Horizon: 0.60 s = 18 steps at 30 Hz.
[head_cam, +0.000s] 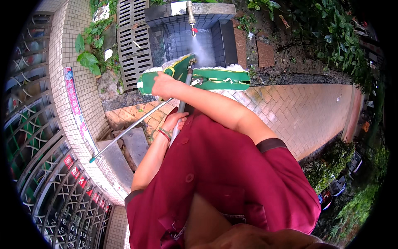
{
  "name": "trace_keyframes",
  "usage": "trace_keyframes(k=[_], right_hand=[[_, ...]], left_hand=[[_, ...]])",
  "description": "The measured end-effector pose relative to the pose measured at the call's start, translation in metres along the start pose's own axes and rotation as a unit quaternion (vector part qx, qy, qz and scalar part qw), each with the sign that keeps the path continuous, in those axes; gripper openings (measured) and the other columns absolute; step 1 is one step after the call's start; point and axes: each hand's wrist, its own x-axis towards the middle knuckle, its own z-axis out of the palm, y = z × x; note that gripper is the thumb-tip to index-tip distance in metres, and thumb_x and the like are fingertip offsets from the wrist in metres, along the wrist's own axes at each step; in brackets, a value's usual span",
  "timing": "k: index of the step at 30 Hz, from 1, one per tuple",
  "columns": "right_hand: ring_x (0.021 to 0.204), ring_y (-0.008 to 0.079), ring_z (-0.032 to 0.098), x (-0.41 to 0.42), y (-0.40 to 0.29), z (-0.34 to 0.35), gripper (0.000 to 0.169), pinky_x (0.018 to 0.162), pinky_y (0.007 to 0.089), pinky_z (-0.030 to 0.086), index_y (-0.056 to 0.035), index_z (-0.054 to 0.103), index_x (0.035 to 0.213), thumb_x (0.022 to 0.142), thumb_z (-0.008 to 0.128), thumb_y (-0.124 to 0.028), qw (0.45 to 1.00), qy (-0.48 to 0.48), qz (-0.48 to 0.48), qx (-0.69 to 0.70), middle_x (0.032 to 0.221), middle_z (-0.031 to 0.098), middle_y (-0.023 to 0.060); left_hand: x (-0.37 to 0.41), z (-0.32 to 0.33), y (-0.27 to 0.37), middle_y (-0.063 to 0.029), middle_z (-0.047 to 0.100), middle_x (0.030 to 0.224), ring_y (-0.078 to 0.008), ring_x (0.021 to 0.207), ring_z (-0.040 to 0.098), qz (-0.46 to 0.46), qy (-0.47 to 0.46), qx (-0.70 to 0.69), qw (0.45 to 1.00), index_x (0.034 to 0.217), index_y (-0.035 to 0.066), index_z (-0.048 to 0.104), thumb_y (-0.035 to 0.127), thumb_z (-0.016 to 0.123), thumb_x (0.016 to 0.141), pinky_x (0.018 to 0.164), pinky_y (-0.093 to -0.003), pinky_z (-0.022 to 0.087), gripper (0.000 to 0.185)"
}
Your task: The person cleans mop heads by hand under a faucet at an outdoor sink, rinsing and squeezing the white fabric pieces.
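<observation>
My left hand (176,120) is wrapped around a grey mop pole (182,109) close to my body. My right hand (166,86) grips a green flat mop head (180,69) with yellow trim and white fringe, tilted up at the sink's near edge; its fingertips are partly hidden. Another long green flat mop head (220,79) lies level across the front of the sink. A thin metal pole (130,127) slants down-left from below my right hand to a teal end. Water sprays from a tap (192,26) with a red handle into the dark tiled sink (230,43).
Left of the sink runs a slotted drain grate (133,46). A tiled wall ledge (67,56) and metal window bars (40,130) stand at left. Brick paving (298,109) stretches right, with leafy shrubs (329,34) beyond. Stone slabs (116,158) lie beside my left arm.
</observation>
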Motion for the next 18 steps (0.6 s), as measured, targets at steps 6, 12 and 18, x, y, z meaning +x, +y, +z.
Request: trace_keyframes(k=[6, 12, 18], right_hand=[[0.089, 0.0188, 0.055, -0.010, -0.009, 0.009, 0.024, 0.080, 0.0357, 0.035, -0.0215, 0.065, 0.083, 0.060, 0.066, -0.015, 0.996, 0.086, 0.034, 0.011, 0.083, 0.061, -0.0006], [0.102, 0.0254, 0.047, -0.040, -0.004, 0.001, 0.032, 0.089, 0.0459, 0.031, -0.0186, 0.064, 0.094, 0.063, 0.061, -0.010, 0.922, 0.314, 0.225, 0.003, 0.103, 0.053, 0.0070], [0.095, 0.0253, 0.049, -0.055, 0.013, -0.010, 0.027, 0.084, 0.0452, 0.032, -0.0185, 0.066, 0.091, 0.065, 0.061, -0.013, 0.947, 0.159, 0.270, 0.076, 0.094, 0.056, 0.0033]], left_hand=[[-0.001, -0.005, 0.006, 0.0033, 0.044, 0.058, -0.0032, 0.042, 0.037, -0.032, -0.006, -0.013, 0.999, 0.100, 0.000, 0.047, 0.012, 0.045, 0.088, 0.037, -0.0147, 0.030, 0.017], [0.004, -0.015, 0.010, 0.0020, 0.042, 0.062, -0.0047, 0.045, 0.035, -0.026, -0.035, 0.058, 0.997, 0.099, -0.001, 0.048, 0.014, 0.052, 0.084, 0.038, -0.0192, 0.029, 0.021], [0.000, -0.015, 0.006, 0.0013, 0.048, 0.064, -0.0048, 0.047, 0.039, 0.014, 0.011, 0.185, 0.983, 0.084, 0.002, 0.055, 0.015, 0.051, 0.084, 0.041, -0.0203, 0.031, 0.013]])
